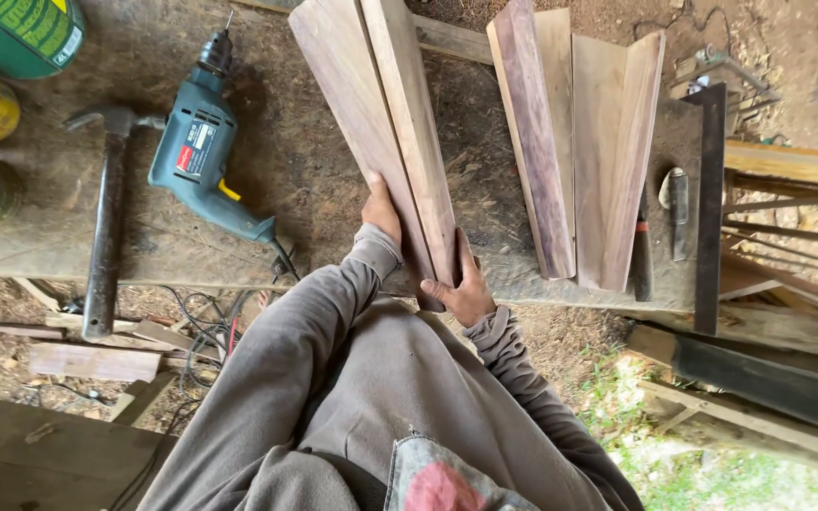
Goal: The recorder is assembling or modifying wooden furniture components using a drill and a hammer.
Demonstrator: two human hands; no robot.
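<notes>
Two long brown wooden boards [385,114] lie side by side on the dusty workbench [314,180], their near ends over the front edge. My left hand [381,210] rests on the left edge of the left board. My right hand [466,289] grips the near end of the right board from below and the side. Both arms wear grey sleeves.
A teal power drill [203,156] and a claw hammer [106,218] lie left of the boards. More cut boards [579,142] lie to the right, beside a dark steel square [709,199] and a small hand tool [676,203]. Cans [11,38] stand at the far left.
</notes>
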